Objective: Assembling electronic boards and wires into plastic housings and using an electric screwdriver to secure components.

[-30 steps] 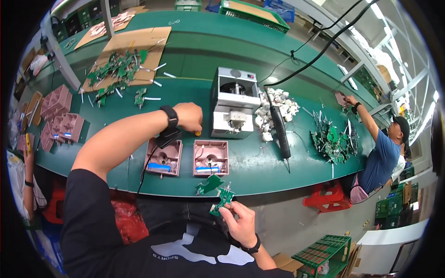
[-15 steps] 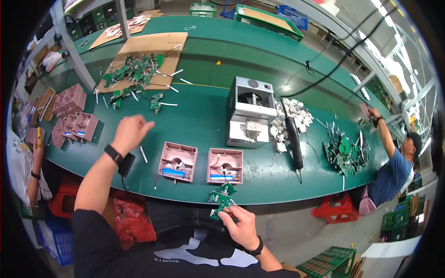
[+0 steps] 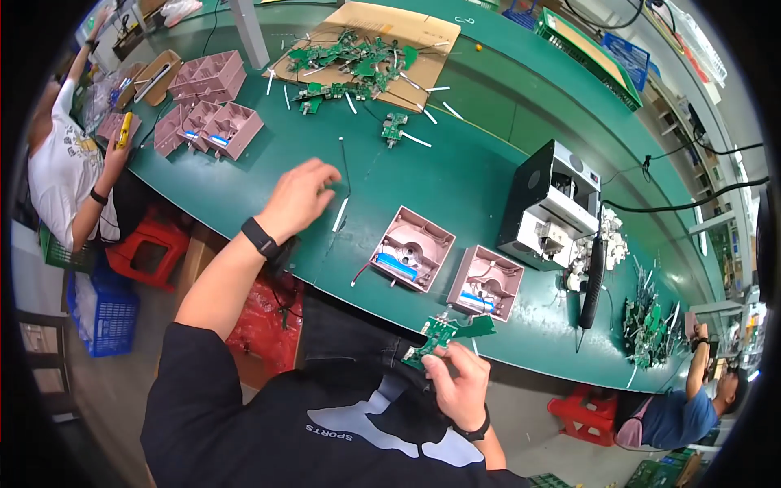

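My right hand (image 3: 464, 386) pinches a green circuit board (image 3: 433, 340) at the table's front edge, just in front of two open pink boxes. Each box holds a blue cylindrical cell; one is the left box (image 3: 435, 236), the other the right box (image 3: 511, 281). Over the table to their left, my left hand (image 3: 297, 203) is empty, its thumb apart from loosely bent fingers. Beside its fingertips lie a white strip (image 3: 340, 215) and a thin dark wire (image 3: 344, 163). A black object (image 3: 281, 259) is partly hidden beneath the left wrist.
Circuit boards cover cardboard (image 3: 435, 32) at the back; a single board (image 3: 394, 128) lies nearer. More pink boxes (image 3: 207, 77) stand at left. Rightward are a grey-black machine (image 3: 529, 195), a black-handled tool (image 3: 592, 285), white parts and a board heap (image 3: 651, 325). Co-workers sit at both sides.
The view has turned, so the table appears tilted and shifted. My left hand has drawn back slightly, uncovering the thin wire. The board in my right hand has turned, showing a flat green flap.
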